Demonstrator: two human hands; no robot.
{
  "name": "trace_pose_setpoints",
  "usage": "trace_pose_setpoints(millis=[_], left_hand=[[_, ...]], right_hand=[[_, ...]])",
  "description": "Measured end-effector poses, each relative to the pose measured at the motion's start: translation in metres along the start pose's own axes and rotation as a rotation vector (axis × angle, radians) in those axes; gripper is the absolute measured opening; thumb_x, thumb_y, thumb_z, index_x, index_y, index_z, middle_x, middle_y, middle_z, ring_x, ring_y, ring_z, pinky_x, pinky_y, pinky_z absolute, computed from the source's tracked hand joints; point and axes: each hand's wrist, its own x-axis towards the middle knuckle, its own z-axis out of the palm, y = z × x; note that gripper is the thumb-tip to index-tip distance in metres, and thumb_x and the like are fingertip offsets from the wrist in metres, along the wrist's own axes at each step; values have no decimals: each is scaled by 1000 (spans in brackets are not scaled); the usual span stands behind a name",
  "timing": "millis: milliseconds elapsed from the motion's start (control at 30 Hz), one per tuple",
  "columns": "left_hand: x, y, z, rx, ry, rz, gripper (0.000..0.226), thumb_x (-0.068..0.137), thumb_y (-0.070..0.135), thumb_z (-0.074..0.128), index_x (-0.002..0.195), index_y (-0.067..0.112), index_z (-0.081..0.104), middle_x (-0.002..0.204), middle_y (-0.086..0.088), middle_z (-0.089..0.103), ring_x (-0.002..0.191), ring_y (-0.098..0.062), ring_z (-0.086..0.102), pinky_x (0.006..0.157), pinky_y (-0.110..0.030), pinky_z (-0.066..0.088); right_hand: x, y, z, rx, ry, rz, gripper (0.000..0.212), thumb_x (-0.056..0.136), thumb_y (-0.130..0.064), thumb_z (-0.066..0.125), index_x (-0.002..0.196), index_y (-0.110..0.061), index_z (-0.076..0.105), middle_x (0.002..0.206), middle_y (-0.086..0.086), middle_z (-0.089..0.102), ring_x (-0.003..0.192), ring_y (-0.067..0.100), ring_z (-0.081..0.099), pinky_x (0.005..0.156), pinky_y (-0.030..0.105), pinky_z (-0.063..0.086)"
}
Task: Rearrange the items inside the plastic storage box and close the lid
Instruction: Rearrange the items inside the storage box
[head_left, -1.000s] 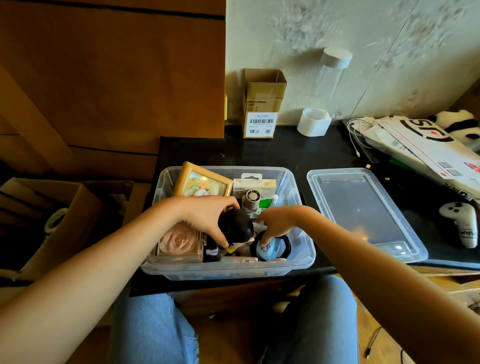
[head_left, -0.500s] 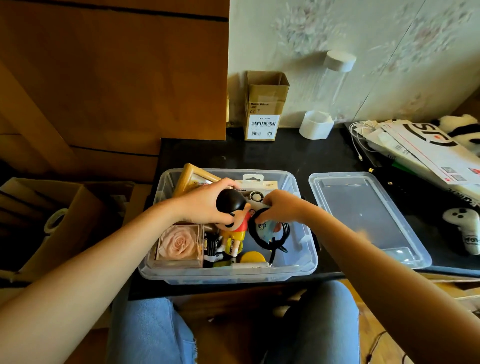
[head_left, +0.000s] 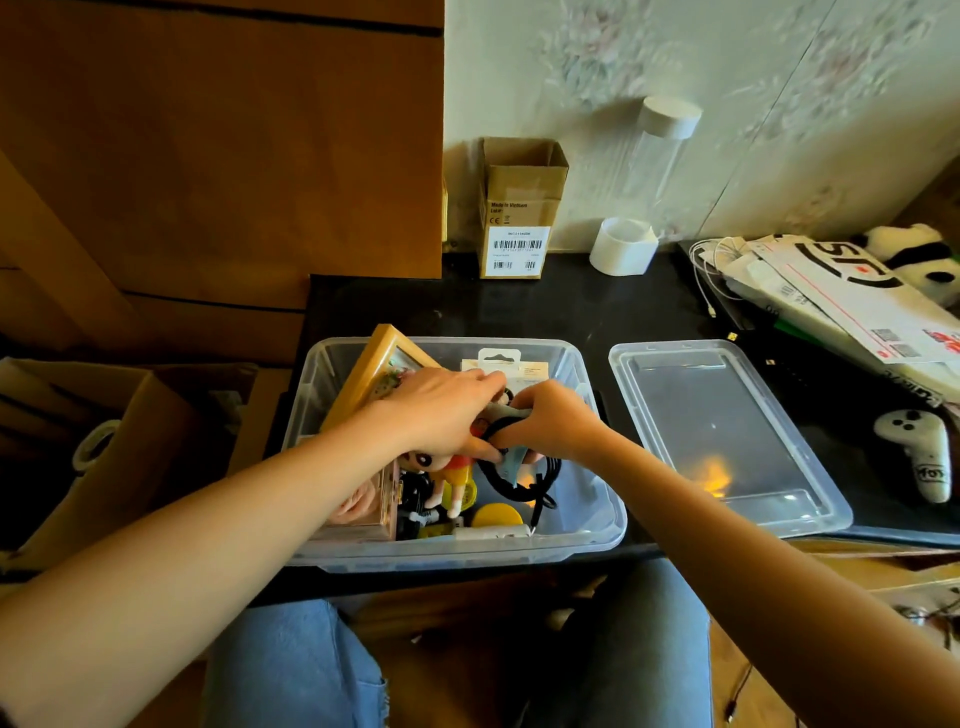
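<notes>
Both hands work inside the clear plastic storage box (head_left: 597, 525), which sits open on the black tabletop (head_left: 519, 306) at its near edge. The left hand (head_left: 441, 410) is curled over a small cartoon figurine (head_left: 447, 475) in a red top and yellow shorts, gripping it by the head. The right hand (head_left: 556, 423) pinches a coiled black cable (head_left: 519, 483) together with a pale blue item; what that item is cannot be told.

Contents of the box: a wooden picture frame (head_left: 374, 364) leaning at the far left; a carded retail pack (head_left: 498, 364) upright against the far wall, print too small to read; a pink rose in a clear case (head_left: 363, 501) at the near left; a yellow disc (head_left: 496, 514) and a white stick-shaped object (head_left: 491, 532) near the front wall.

The lid (head_left: 722, 431) lies just to the right of the box, apart from it.

Legible writing: a cardboard carton (head_left: 519, 208) by the wall reads "Made in Vietnam", with a barcode label. A white envelope (head_left: 857, 291) at far right bears large black letters "SF", and a white controller (head_left: 919, 452) lies nearby.
</notes>
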Motion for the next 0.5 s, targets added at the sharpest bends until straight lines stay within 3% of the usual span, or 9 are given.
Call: trace_pose_setpoints(millis=[133, 233, 367, 433, 500], left_hand=[[6, -2, -12, 7, -157, -26, 71, 68, 76, 59, 126, 37, 49, 96, 6, 62, 79, -19, 55, 61, -29, 39], [10, -1, -18, -14, -205, -26, 49, 72, 72, 60, 104, 35, 58, 86, 5, 63, 74, -18, 54, 57, -29, 36], [7, 2, -12, -10, -132, -35, 36, 77, 68, 57, 79, 33, 49, 65, 12, 47, 73, -20, 55, 53, -28, 32], [6, 1, -10, -22, -85, -60, 37, 77, 67, 57, 74, 31, 48, 66, 14, 48, 75, -19, 55, 51, -27, 28], [7, -5, -12, -71, -47, -90, 37, 77, 67, 57, 89, 32, 58, 82, 10, 61, 84, -21, 59, 52, -26, 30]], right_hand=[[-5, -3, -1, 42, 85, -52, 21, 70, -31, 78, 72, -17, 63, 58, -5, 59, 49, 6, 57, 48, 15, 47], [-9, -4, -4, 32, 95, -86, 23, 73, -30, 76, 78, -11, 63, 64, 0, 60, 59, 15, 60, 55, 22, 48], [-22, -7, -21, -10, 27, -119, 46, 71, -35, 78, 106, -14, 57, 95, -4, 58, 86, 15, 58, 74, 28, 50], [-31, -9, -31, -87, 219, -147, 45, 70, -40, 77, 100, -18, 51, 92, -6, 54, 80, 13, 54, 67, 25, 46], [-40, -12, -40, -166, 365, -134, 36, 76, -45, 71, 82, -17, 49, 72, -4, 53, 63, 14, 49, 54, 25, 39]])
